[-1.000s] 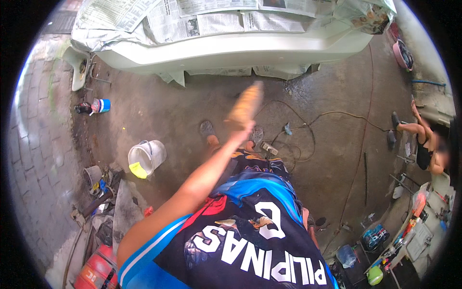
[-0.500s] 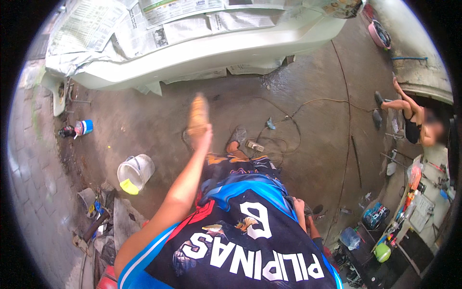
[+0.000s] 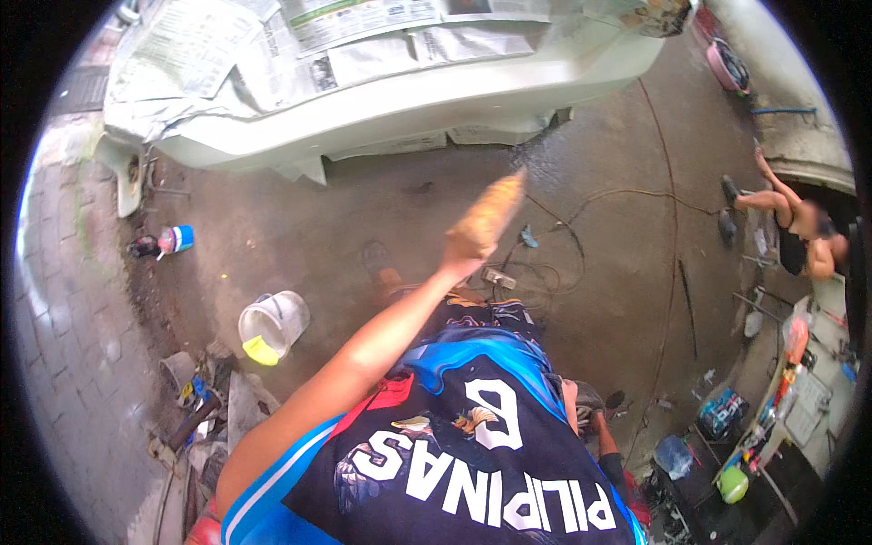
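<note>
My left hand [image 3: 468, 255] reaches forward over the floor, closed round the lower end of a long orange-brown thing [image 3: 495, 211]. It is broad in the middle, narrows to a tip and points up and to the right; blur hides its kind. Ahead of it stands a pale, curved car bumper [image 3: 363, 129], apart from the hand and its load. Newspaper sheets [image 3: 363, 64] cover the surface above the bumper. Beside my right hip, only a small part of my right hand [image 3: 570, 400] shows, and its fingers are mostly hidden.
To the left are a white bucket [image 3: 289, 318] with a yellow-green cloth [image 3: 261, 351] and a blue-and-white tub [image 3: 179, 239]. Cords [image 3: 581, 241] and a power strip [image 3: 499, 278] lie on the wet floor. At the right, a person [image 3: 790, 222] sits near a cluttered bench [image 3: 804, 409].
My left hand has swung to the right with the orange-brown thing, which now leans rightward. The view has shifted a little, so the surroundings appear further right.
</note>
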The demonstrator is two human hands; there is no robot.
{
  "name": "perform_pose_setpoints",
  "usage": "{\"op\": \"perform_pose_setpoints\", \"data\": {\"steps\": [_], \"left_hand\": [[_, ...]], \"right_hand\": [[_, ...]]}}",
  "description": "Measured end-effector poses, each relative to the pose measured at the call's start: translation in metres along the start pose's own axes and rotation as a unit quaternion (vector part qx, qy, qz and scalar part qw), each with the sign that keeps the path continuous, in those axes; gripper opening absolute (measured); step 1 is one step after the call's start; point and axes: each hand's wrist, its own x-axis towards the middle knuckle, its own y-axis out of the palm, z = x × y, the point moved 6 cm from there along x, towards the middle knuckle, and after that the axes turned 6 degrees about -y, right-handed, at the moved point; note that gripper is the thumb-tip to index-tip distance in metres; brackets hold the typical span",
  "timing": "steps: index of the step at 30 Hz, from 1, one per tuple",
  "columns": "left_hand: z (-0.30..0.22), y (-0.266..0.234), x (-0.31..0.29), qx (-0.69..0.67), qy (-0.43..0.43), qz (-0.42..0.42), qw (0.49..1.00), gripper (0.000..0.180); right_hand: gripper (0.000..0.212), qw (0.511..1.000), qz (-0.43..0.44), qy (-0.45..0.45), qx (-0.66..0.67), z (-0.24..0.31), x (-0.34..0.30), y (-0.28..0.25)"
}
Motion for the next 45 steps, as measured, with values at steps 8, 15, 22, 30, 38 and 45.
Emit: {"op": "perform_pose_setpoints", "data": {"steps": [8, 15, 22, 30, 38, 45], "left_hand": [[0.073, -0.261, -0.134, -0.269, -0.228, -0.375, 0.858, 0.01], [0.05, -0.282, -0.147, -0.331, -0.189, -0.449, 0.808, 0.009], [0.041, -0.159, -0.084, 0.035, -0.116, -0.072, 0.99, 0.035], [0.069, -0.241, -0.097, 0.384, 0.122, 0.028, 0.915, 0.05], [0.115, -0.552, -0.168, -0.219, -0.152, -0.27, 0.925, 0.013], [0.131, -0.614, -0.208, -0.242, -0.179, -0.289, 0.909, 0.011]], "right_hand": [[0.039, 0.999, 0.046, -0.01, 0.024, 0.042, 0.03, 0.014], [0.03, 0.994, 0.079, 0.011, 0.08, 0.046, 0.056, 0.04], [0.034, 0.992, 0.084, 0.001, 0.092, 0.088, 0.043, 0.078], [0.043, 0.993, 0.014, -0.046, 0.112, 0.141, -0.018, 0.148], [0.048, 0.983, -0.031, -0.102, 0.151, 0.192, -0.124, 0.251], [0.05, 0.984, -0.025, -0.102, 0.146, 0.223, -0.214, 0.287]]}}
